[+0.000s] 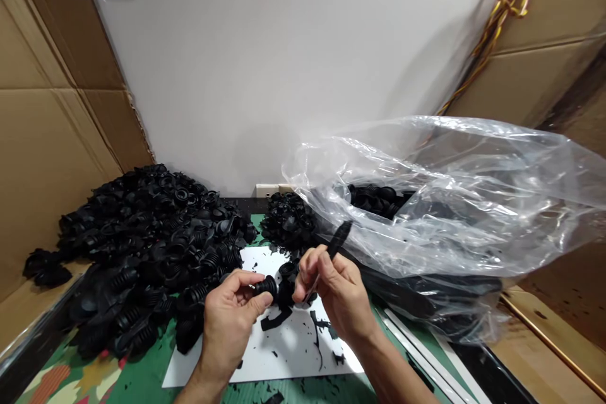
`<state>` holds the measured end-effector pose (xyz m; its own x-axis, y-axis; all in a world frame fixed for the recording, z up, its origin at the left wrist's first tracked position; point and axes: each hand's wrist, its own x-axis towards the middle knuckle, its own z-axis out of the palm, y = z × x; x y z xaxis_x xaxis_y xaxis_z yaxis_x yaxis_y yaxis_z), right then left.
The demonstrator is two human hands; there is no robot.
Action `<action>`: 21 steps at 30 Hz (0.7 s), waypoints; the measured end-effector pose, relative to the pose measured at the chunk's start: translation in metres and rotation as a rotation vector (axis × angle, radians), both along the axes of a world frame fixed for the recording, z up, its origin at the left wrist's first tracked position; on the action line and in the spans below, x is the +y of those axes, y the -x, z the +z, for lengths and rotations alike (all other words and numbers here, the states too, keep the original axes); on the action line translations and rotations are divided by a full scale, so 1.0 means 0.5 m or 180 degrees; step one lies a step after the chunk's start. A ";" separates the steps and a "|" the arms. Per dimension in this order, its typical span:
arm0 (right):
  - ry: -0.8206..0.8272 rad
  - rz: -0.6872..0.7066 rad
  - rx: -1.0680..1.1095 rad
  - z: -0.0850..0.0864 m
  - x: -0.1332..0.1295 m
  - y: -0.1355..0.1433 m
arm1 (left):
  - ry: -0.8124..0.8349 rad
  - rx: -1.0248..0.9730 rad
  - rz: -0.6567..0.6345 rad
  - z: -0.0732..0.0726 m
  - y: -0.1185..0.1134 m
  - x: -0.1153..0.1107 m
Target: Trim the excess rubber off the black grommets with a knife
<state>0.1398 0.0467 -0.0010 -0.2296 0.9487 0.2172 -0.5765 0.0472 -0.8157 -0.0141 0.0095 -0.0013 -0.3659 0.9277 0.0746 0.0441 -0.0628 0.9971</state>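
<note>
Left hand (228, 315) pinched a ribbed part (267, 286), right hand (344, 297) a tool (339, 239) (trimming, apparently); the next cut needed steadiness.

Cardboard (52, 139) up along L edge of my table (151, 382), cardboard sheet (563, 69) on R w/ yellow-red twisted wires (497, 19). Pale wall (284, 63) behind far edge. Patterned patch (76, 379) @ near L corner, white strips (423, 356) nr R edge.
</note>
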 end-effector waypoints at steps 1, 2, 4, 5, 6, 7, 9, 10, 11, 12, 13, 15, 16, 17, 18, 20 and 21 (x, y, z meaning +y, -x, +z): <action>0.0163 0.0103 -0.0075 -0.002 0.001 0.000 | 0.0101 -0.0073 -0.0012 0.000 0.001 0.000; 0.0318 0.0213 -0.0146 -0.004 0.001 0.001 | 0.0177 -0.0139 -0.0022 0.000 0.001 0.001; 0.0581 0.0475 -0.0214 -0.007 0.003 0.004 | 0.0240 -0.0246 -0.0026 -0.002 0.004 0.003; 0.0693 0.0615 -0.0201 -0.008 0.003 0.005 | 0.0233 -0.0283 -0.0024 -0.003 0.005 0.004; 0.0790 0.0729 -0.0165 -0.009 0.004 0.006 | 0.0219 -0.0315 -0.0021 -0.005 0.007 0.004; 0.0863 0.0795 -0.0116 -0.009 0.006 0.006 | 0.0205 -0.0343 -0.0018 -0.006 0.008 0.005; 0.0946 0.0772 -0.0023 -0.010 0.008 0.005 | 0.0185 -0.0400 -0.0016 -0.008 0.010 0.007; 0.0952 0.0731 0.0013 -0.009 0.009 0.004 | 0.0180 -0.0430 -0.0017 -0.009 0.010 0.007; 0.0940 0.0693 0.0045 -0.009 0.010 0.003 | 0.0176 -0.0457 -0.0014 -0.010 0.010 0.008; 0.0917 0.0673 0.0067 -0.008 0.011 0.002 | 0.0170 -0.0477 -0.0012 -0.011 0.010 0.008; 0.0889 0.0666 0.0081 -0.007 0.011 0.001 | 0.0161 -0.0487 -0.0011 -0.013 0.010 0.009; 0.0847 0.0672 0.0094 -0.003 0.010 0.000 | 0.0141 -0.0488 -0.0004 -0.015 0.011 0.009; 0.0845 0.0672 0.0103 -0.001 0.009 -0.001 | 0.0131 -0.0488 -0.0004 -0.015 0.011 0.010; 0.0857 0.0681 0.0113 0.000 0.008 -0.001 | 0.0123 -0.0493 -0.0011 -0.015 0.011 0.010; 0.0872 0.0698 0.0127 0.001 0.008 -0.001 | 0.0117 -0.0496 -0.0019 -0.015 0.011 0.010; 0.0897 0.0728 0.0169 0.002 0.007 -0.001 | 0.0106 -0.0498 -0.0018 -0.015 0.012 0.010; 0.0900 0.0741 0.0193 0.002 0.007 -0.001 | 0.0101 -0.0496 -0.0013 -0.015 0.012 0.010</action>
<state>0.1402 0.0503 0.0001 -0.4412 0.8970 -0.0262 -0.5930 -0.3134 -0.7417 -0.0200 0.0145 -0.0087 -0.3668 0.9302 -0.0122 -0.1115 -0.0310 0.9933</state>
